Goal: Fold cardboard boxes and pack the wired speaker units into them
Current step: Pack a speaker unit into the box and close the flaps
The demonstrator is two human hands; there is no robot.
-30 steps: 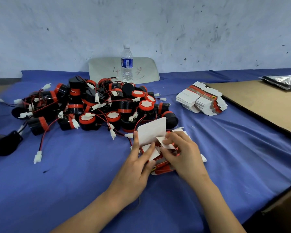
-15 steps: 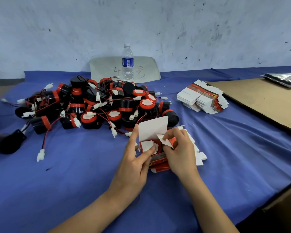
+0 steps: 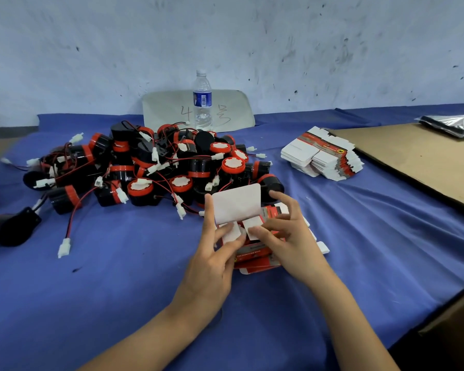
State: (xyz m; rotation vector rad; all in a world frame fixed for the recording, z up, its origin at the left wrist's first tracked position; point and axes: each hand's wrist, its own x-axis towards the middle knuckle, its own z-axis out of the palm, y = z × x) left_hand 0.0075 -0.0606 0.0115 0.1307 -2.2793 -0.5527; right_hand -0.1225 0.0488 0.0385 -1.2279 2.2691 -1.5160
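Two bare hands, centre frame.
Left hand (image 3: 212, 266) and right hand (image 3: 295, 245) grip a cardboard box (image 3: 257, 259), fingers curled inward; forearms slant in from the bottom edge.

This is looking like a small packing workshop: wired speaker units (image 3: 158, 167) and stacked flat boxes (image 3: 322, 156) are lying in bulk on a cloth-covered surface (image 3: 118, 290) by a scuffed wall (image 3: 225, 36).

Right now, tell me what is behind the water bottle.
A pale board stands behind the water bottle, handwritten 4 at left, another mark at right. The bottle covers anything written between them.
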